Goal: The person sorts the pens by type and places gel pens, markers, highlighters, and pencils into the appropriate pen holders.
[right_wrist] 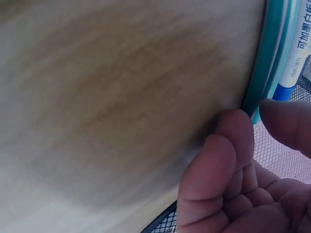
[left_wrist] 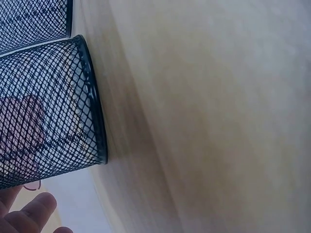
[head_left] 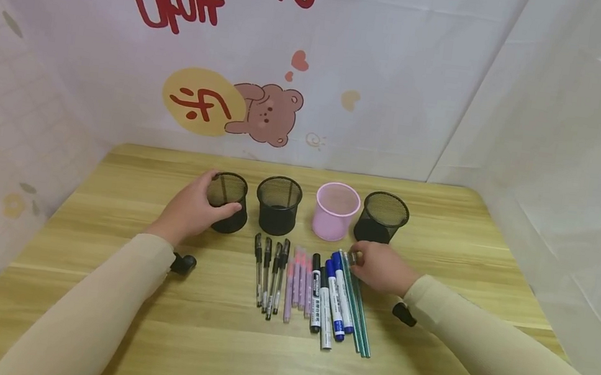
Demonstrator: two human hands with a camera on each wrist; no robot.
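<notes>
White cloth (head_left: 406,57) printed with red characters and a bear hangs behind a wooden table (head_left: 190,349). At left, the left hand (head_left: 189,208) is round the first cup (head_left: 230,222), a black mesh one: the thumb lies across its front, the fingers curve spread apart from it to the left side and rim, so the cup stands between thumb and fingers. Just beside it is the second cup (head_left: 277,217), also black. Nearer the person lie capped pens (head_left: 274,278), then purple pens (head_left: 297,281), with the pink cup (head_left: 332,224) beyond. Next come black markers (head_left: 316,296), blue markers (head_left: 335,304) and green sticks (head_left: 358,323). The right hand (head_left: 385,268) pinches the sticks at their far ends, thumb on one side, fingertips on the other; their remaining length extends toward the person, outside the fingers. Behind that hand is the last cup (head_left: 378,228), black; whether they touch, I cannot tell.
</notes>
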